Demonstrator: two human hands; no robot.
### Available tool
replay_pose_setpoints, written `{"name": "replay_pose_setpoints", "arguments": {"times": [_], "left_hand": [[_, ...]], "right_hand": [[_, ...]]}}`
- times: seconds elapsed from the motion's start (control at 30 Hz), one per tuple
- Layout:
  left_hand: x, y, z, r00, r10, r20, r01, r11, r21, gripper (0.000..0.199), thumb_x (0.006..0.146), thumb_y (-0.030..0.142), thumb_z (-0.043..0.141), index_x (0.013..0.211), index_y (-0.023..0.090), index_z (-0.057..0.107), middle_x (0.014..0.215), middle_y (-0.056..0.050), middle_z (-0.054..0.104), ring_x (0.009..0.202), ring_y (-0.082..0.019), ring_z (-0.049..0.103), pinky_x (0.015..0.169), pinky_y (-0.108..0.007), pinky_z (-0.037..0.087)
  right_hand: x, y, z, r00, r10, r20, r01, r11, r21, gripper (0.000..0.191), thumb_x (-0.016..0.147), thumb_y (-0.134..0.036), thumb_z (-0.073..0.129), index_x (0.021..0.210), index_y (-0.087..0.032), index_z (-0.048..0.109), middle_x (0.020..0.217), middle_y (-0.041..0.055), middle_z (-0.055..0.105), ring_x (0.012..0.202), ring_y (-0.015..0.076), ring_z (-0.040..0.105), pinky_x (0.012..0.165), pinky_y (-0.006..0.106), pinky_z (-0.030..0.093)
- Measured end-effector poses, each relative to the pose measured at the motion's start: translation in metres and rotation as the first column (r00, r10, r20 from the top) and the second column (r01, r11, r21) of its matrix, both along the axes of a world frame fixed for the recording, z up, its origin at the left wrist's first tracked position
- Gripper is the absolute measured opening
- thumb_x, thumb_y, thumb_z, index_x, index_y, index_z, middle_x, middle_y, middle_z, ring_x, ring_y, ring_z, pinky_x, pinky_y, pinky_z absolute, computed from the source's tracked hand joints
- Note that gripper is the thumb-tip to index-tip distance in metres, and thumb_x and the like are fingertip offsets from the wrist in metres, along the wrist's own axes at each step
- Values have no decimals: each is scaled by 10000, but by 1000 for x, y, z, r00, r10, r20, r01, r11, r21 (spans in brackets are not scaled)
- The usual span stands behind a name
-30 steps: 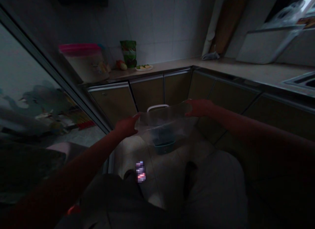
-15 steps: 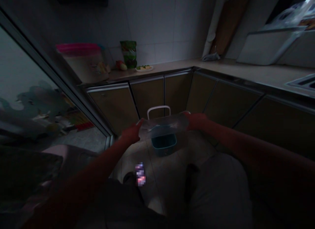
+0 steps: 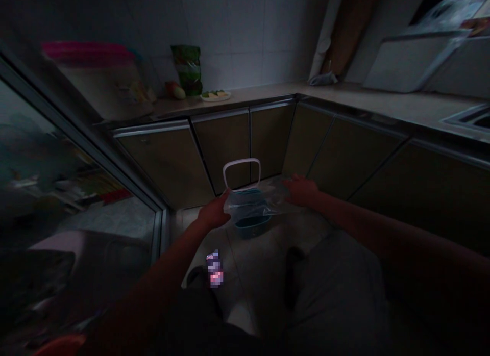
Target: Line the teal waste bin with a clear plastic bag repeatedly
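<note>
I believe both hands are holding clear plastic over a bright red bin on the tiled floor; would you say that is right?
Not quite: the bin is teal, not bright red, as the head view shows. The rest stands: the left hand and the right hand are holding clear plastic over it, and it is on the tiled floor.

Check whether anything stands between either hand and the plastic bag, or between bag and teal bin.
Nothing visible: left hand and right hand hold the plastic bag, and the teal bin shows through it; the pale handle stands beyond.
</note>
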State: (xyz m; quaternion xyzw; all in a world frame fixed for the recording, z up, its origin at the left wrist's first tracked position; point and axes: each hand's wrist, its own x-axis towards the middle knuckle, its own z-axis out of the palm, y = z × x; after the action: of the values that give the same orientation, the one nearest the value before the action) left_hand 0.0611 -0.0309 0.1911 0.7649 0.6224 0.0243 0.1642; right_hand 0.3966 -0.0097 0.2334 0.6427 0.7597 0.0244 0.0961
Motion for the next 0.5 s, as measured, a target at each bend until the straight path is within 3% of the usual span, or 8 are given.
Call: {"name": "replay_pose_setpoints", "arguments": {"times": [0.1,0.2,0.27,0.33,0.43,0.5], "left_hand": [[4,2,-6,968,19,251,-33,998,54,885,889,212,697,1716,232,382,1456,-123,704,1236,-256,703,1024,-333,537],[4,5,-14,902,72,425,-83,996,10,814,912,218,643,1694,158,427,967,-43,758,837,-191,694,771,-291,528],[3,5,-17,872,87,481,-87,996,-22,794,913,195,601,1687,127,435,748,27,644,678,-157,600,661,-269,458],[2,4,-18,878,77,471,-69,997,-35,800,906,173,583,1691,139,431,687,53,582,642,-146,557,638,-264,418],[1,1,-14,923,43,382,-23,998,-56,873,907,172,584,1741,201,332,758,36,641,711,-159,611,681,-271,433],[-1,-1,-12,948,30,316,-5,997,-78,936,914,181,584,1774,237,219,844,16,698,784,-176,661,716,-277,454]], "right_hand": [[-10,-19,3,993,113,39,-119,957,265,470,974,-321,696,1440,-267,708,1628,165,514,1496,427,430,1181,599,391],[-32,-43,-5,970,238,-51,-208,919,335,325,1030,-261,597,1287,-223,792,1467,172,649,1341,369,559,1123,522,441],[-49,-49,-21,923,323,-208,-274,933,233,336,1061,-233,538,1263,-213,806,1311,148,739,1232,309,640,1078,440,491],[-65,-40,-43,852,340,-399,-338,938,78,387,1075,-199,501,1342,-224,780,1335,107,758,1266,274,663,1126,400,492],[-86,-2,-73,790,170,-589,-315,937,-153,455,1089,-146,430,1428,-188,731,1491,100,698,1386,246,632,1217,367,446],[-99,29,-87,782,71,-619,-305,910,-280,431,1077,-135,455,1393,-170,747,1471,96,714,1351,244,661,1190,351,475]]}}
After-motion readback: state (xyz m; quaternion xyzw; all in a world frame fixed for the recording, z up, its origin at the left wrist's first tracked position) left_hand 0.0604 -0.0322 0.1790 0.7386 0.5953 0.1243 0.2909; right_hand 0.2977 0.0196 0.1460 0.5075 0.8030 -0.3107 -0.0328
